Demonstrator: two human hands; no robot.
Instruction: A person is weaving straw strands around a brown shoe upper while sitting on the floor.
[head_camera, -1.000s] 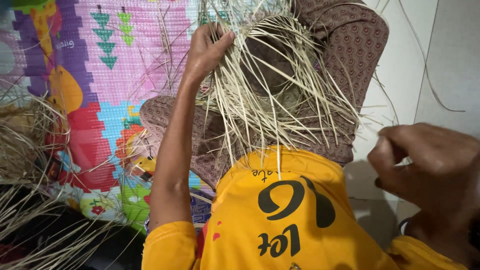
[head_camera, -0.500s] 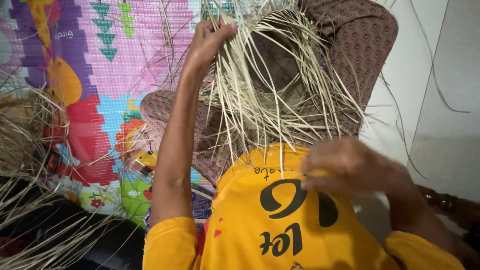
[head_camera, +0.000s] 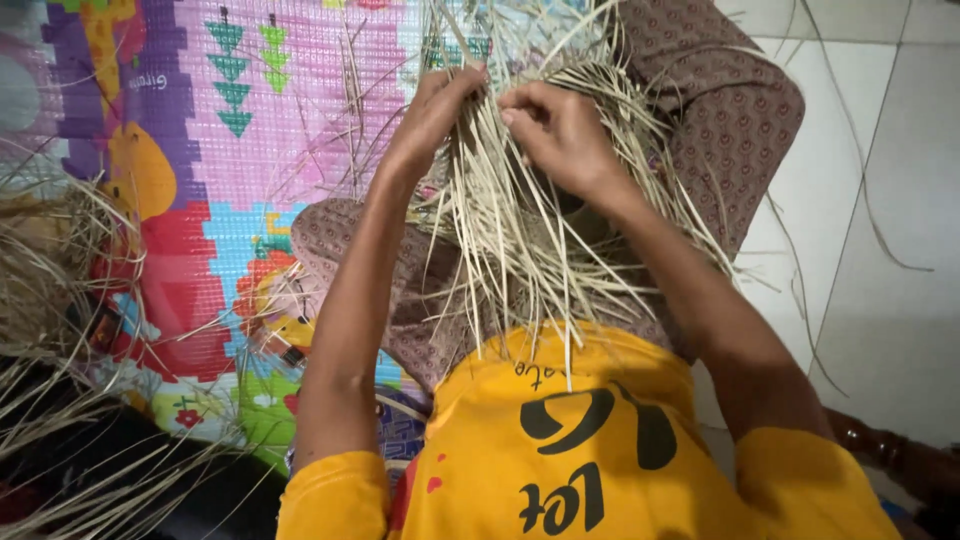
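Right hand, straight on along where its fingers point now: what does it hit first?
The right hand points left into the pale straw bundle, already touching it. Just beyond lie the left hand fingertips, though depth is unclear.

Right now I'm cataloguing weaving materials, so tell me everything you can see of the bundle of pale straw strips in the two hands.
The bundle of straw strips is a loose fan of long, thin, flat, pale tan strips that look dry and stiff. They gather at the top, where the left hand and right hand grip them close together, then splay downward over the brown patterned cloth on the lap. Loose tips reach the yellow shirt. Whether any part is already woven cannot be told.
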